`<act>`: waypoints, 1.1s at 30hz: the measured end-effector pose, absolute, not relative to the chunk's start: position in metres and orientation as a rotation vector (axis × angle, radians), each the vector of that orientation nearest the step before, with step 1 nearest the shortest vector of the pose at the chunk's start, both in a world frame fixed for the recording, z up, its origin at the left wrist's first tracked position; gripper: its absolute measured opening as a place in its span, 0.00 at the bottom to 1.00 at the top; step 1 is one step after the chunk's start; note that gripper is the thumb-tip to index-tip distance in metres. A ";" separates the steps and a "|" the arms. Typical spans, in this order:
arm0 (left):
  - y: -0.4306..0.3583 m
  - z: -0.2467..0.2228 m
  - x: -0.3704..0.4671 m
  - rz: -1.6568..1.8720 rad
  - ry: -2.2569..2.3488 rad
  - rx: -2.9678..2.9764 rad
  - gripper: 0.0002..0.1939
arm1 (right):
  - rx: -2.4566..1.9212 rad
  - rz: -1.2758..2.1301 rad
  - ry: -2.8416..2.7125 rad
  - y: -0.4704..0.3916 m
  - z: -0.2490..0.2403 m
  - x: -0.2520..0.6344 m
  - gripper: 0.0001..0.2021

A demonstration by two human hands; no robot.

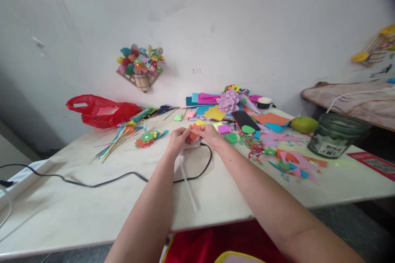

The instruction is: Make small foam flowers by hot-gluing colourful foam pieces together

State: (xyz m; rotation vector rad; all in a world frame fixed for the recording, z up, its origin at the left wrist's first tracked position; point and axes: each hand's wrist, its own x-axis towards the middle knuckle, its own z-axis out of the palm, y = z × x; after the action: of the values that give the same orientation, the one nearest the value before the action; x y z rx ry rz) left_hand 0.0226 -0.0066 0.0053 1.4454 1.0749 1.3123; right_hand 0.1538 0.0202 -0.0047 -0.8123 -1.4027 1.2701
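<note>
Over the middle of the table (101, 197) both my hands meet on an orange foam flower (195, 130). My left hand (179, 139) pinches its left side, and my right hand (210, 132) grips it from the right. The fingers partly cover the flower. Just below them lies a pale tool, mostly hidden, with a black cord (132, 174) and a translucent stick (188, 185) pointing toward me; it looks like a glue gun. Left of my hands rest layered foam flowers (148, 139) in green and orange.
Thin sticks (112, 144) and a red plastic bag (101, 111) lie left. Foam sheets (212, 111), a phone (245, 121) and scraps (296, 162) spread behind and right. A green jar (335, 135) stands at right. A power strip (24, 178) sits at the left edge.
</note>
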 end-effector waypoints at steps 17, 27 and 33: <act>-0.003 0.001 0.020 1.321 1.053 1.452 0.20 | -0.792 1.254 -1.400 0.022 -0.008 0.160 0.17; -0.003 0.001 0.019 1.328 1.030 1.436 0.18 | -0.771 1.276 -1.402 0.020 -0.005 0.162 0.16; -0.004 0.002 0.020 1.323 1.034 1.439 0.19 | -0.811 1.247 -1.412 0.023 -0.008 0.160 0.15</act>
State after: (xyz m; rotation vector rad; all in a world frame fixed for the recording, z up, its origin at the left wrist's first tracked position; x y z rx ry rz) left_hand 0.0200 -0.0042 0.0018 1.4392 1.0336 1.3225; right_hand 0.1596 0.0233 -0.0077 -0.8106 -1.4123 1.2472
